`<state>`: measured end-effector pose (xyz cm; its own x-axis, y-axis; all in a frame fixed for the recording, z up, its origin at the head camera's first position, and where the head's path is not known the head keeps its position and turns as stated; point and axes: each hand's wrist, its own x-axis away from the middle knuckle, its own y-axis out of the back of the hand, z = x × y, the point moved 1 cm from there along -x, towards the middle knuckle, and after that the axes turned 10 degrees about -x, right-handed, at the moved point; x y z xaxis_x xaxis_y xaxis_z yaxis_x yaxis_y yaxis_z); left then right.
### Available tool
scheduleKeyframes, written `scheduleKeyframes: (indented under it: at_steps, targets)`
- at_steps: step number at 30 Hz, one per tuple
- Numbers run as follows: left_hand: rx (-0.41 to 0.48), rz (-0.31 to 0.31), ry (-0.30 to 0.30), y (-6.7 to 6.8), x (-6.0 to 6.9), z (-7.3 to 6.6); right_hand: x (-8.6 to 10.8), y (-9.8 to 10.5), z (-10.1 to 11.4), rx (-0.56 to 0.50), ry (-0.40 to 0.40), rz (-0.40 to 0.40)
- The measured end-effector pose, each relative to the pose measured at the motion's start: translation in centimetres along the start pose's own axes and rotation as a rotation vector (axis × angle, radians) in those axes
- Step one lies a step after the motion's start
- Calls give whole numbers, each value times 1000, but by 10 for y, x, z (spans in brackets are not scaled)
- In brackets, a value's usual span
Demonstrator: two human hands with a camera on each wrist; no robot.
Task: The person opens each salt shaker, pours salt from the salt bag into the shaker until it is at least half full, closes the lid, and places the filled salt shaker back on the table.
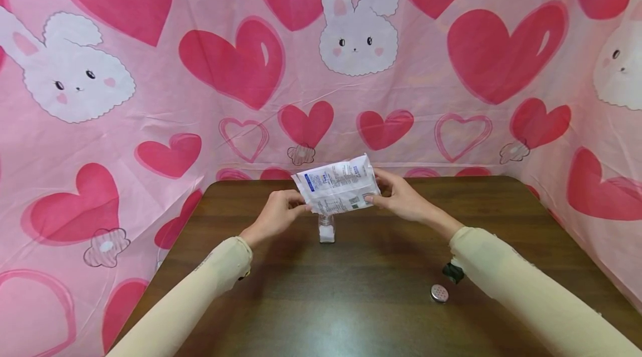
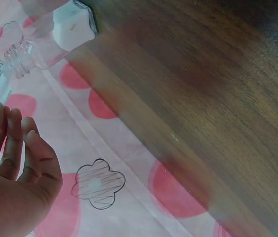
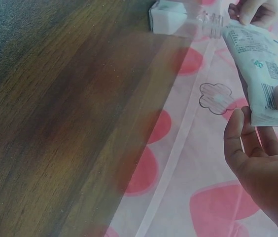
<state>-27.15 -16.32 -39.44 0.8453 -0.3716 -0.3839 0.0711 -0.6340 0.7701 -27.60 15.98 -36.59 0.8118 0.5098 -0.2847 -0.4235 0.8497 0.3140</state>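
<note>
One bag (image 1: 341,185) sits between our left hand (image 1: 277,215), pinching one end near the jar (image 1: 327,233), and our right hand (image 1: 403,196), gripping the other; we judge it soft, fairly light, best held at both ends

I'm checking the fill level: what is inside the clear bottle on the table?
White material fills the lower part of the clear bottle, with clear space above. The head view cannot show the bottle's mouth, because the packet covers it.
</note>
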Motion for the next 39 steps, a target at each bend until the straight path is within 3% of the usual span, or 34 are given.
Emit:
scheduleKeyframes:
  at_steps: [39]
  targets:
    - [-4,2,4,1,1,1,-3,0,3,30,16,6]
